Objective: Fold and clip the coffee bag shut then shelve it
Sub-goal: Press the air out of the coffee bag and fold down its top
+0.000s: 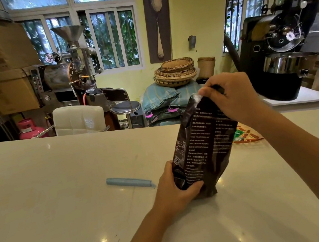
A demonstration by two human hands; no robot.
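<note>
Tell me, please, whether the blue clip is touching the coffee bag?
Apart. The head view shows the clip lying on the counter left of the bag, with the left hand between them.

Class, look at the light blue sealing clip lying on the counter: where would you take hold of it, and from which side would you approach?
Grip the light blue clip around its middle, coming from above with the left hand. It is a long, slim bar lying flat on the counter, with clear surface around it, just left of that hand. The right hand is pinching the top of the coffee bag.

One coffee bag (203, 145), one blue clip (130, 182), two hands (177, 192) (233, 98), two roasters (65, 72) (279, 46), one counter (62, 196).
</note>
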